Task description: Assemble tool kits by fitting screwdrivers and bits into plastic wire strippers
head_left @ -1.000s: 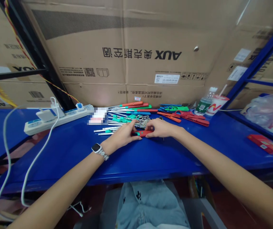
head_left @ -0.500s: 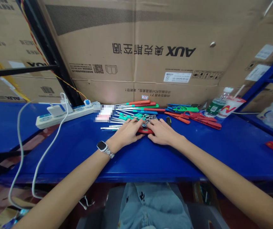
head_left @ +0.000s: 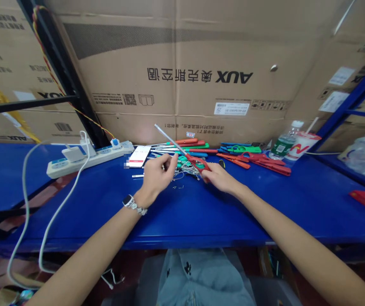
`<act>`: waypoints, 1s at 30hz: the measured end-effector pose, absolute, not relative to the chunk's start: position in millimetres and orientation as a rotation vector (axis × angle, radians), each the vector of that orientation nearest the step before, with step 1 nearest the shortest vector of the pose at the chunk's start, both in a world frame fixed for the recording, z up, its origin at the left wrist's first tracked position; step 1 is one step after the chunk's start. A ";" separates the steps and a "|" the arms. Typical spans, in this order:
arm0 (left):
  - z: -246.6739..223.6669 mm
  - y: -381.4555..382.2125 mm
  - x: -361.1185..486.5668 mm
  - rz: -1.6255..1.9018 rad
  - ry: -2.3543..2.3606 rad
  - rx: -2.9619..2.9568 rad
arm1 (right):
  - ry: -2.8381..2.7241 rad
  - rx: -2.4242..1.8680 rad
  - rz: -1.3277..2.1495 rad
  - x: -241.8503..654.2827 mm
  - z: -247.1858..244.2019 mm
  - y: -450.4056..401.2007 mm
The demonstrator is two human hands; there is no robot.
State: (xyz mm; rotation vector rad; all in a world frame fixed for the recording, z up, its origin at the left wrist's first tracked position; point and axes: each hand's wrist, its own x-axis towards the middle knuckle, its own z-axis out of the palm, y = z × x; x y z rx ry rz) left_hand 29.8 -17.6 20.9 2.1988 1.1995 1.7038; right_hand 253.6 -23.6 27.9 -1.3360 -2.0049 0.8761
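Observation:
My right hand [head_left: 218, 175] is closed round the red handle of a long-necked lighter [head_left: 198, 163]. Its thin silver tube points up and to the left, above the blue shelf top. My left hand [head_left: 158, 174] is beside it, left of the handle, with thumb and fingers curled together; whether anything small is in them I cannot make out. Behind and below the lighter lies a heap of green parts and thin white wires [head_left: 187, 170]. More long lighters with orange, red and green handles [head_left: 187, 141] lie behind the heap.
Red handle shells [head_left: 270, 163] and green ones [head_left: 243, 148] lie to the right, near a bottle [head_left: 281, 146] and a paper cup [head_left: 303, 145]. At left are a phone [head_left: 139, 155] and a power strip [head_left: 83, 160] with white cables. Cardboard boxes [head_left: 195, 42] stand behind.
Both hands were together low over the heap. Now the right hand has raised the red lighter with its tube tilted up, and the left hand has drawn away to the left, fingers curled.

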 end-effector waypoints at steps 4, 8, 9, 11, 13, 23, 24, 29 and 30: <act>19.3 -16.2 52.8 1.263 1.013 1.853 | -1.577 -1.115 1.494 234.1 18.0 -29.3; 22.4 -13.1 70.3 1.194 0.800 1.593 | -1.368 -0.929 1.685 212.3 10.7 -34.1; 24.0 -11.9 72.3 1.203 0.790 1.547 | -1.347 -0.905 1.689 208.7 10.2 -35.1; 28.7 -8.2 71.6 1.236 0.783 1.469 | -1.379 -0.865 1.696 205.0 11.1 -37.3; 35.1 -2.7 62.9 1.280 0.773 1.402 | -1.457 -0.817 1.731 206.8 14.0 -39.1; 48.8 7.1 -8.0 0.898 1.011 1.610 | -1.982 -1.168 0.717 225.9 21.7 17.7; 48.3 6.4 -8.8 0.864 1.037 1.653 | -2.060 -1.183 0.613 222.0 23.2 25.8; 44.2 7.3 -9.4 0.760 1.154 1.784 | -2.364 -1.433 0.328 196.7 33.1 48.4; 42.9 7.9 -9.9 0.747 1.176 1.799 | -2.405 -1.481 0.269 192.8 34.1 49.9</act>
